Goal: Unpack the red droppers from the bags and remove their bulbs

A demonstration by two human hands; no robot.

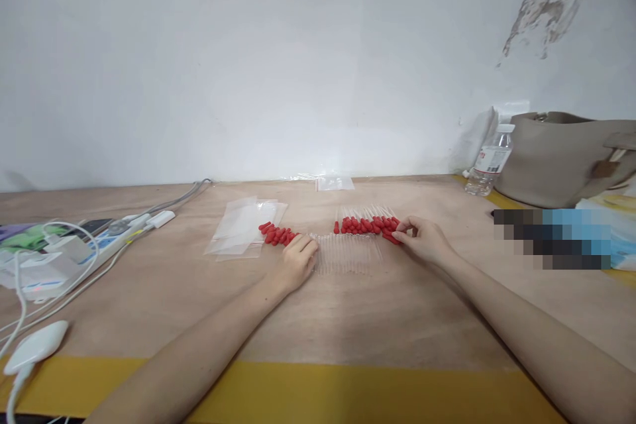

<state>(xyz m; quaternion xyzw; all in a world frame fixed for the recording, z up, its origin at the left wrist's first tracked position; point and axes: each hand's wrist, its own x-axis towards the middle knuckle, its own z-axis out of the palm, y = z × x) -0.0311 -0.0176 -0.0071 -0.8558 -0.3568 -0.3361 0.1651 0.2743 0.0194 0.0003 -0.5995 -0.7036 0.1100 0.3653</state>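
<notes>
Droppers with red rubber bulbs lie in two groups on the counter [348,318]: a small cluster of droppers [276,234] at the left and a longer row of droppers [368,225] at the right, with their clear glass stems fanned out between and towards us. Our left hand [298,262] rests curled on the counter just beside the left cluster, fingers drawn together over the stems; we cannot tell whether it actually holds one. Our right hand [422,238] has its grip pinched on a red bulb at the right end of the long row. To do this well, we judge that we should lift by the bulb, not the thin stem, keep the stems parallel and flat so none cross or roll, and steady the neighbours with the other hand. A stack of clear plastic bags [243,225] lies just left of the small cluster, and another small bag [335,182] sits near the wall. A power strip [114,235] with cables lies far left; a water bottle [489,162] and a grey bag [561,156] stand far right.
</notes>
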